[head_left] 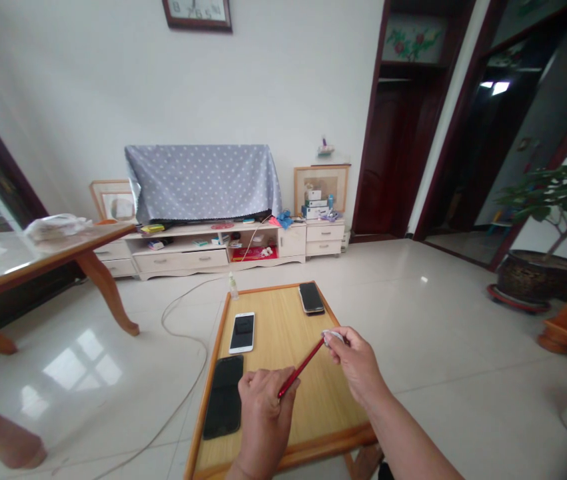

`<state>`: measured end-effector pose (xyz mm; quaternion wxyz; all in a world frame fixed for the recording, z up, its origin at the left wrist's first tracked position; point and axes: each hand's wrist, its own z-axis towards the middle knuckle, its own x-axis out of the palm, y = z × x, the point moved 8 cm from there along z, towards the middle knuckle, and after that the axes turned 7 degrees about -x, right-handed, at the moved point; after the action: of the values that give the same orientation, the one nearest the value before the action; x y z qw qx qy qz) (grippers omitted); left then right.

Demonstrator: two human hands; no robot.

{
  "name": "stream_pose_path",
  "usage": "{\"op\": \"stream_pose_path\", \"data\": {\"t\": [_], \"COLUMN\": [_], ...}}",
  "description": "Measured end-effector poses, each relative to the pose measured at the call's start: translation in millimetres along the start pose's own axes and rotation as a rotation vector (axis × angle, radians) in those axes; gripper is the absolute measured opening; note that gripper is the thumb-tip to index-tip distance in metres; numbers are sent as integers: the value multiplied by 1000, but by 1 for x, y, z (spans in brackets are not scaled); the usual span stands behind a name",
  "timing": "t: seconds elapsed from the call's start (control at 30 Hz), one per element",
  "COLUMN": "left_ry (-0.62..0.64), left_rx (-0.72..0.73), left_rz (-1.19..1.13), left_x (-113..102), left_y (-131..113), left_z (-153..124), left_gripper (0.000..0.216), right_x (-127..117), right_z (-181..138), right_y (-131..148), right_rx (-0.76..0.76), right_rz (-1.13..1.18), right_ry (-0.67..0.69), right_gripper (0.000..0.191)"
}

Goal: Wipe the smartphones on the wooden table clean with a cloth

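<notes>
My left hand (262, 408) is closed around the lower end of a thin red phone (301, 368), seen edge-on and held tilted above a small wooden table (283, 460). My right hand (357, 363) pinches a small white cloth or wipe (332, 337) against the phone's upper end. On the table lie a white phone (242, 332), a black phone (224, 397) at the near left and a dark phone (311, 297) at the far right corner.
A small clear bottle (233, 285) stands on the floor beyond the table, with a white cable (183, 333) looping past. A TV cabinet (203, 257) with a cloth-covered screen lines the wall. A wooden table (53, 250) is left, a potted plant (543, 267) right.
</notes>
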<state>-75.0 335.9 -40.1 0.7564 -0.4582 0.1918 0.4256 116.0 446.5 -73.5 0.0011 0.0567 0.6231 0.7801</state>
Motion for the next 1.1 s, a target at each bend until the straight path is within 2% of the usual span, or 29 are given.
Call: {"op": "stream_pose_path", "data": {"t": [0.07,0.27,0.33,0.47,0.53,0.6,0.73,0.8,0.97,1.1], "left_ry": [-8,12,16,3,0,4,30,41,15,17], "left_rx": [2,-12,-5,7,7,2,-6,-3,-1,-23], "left_rz": [5,30,26,13,7,10,35,37,30,46], "left_x": [1,6,6,5,6,7,8,7,6,13], "left_y": [0,4,5,5,4,3,2,1,2,7], "left_z": [-1,0,0,0,-1,0,0,1,0,-1], "left_gripper": [16,19,19,16,15,15,18,18,16,15], "right_x": [7,53,50,17,12,22,53,53,30,53], "right_z": [-8,-53,-49,-16,-11,-22,-54,-52,-26,-50], "right_y": [6,39,39,26,24,28,38,38,31,38], "right_rx": [-43,-334,-337,-239,-239,-282,-352,-343,-297,-344], "right_rz": [-95,-326,-343,-374,-388,-397,-373,-370,-420,-382], "right_ry": [28,239,234,76,42,75,227,240,99,195], "right_gripper": [30,16,17,26,27,24,15,13,13,9]}}
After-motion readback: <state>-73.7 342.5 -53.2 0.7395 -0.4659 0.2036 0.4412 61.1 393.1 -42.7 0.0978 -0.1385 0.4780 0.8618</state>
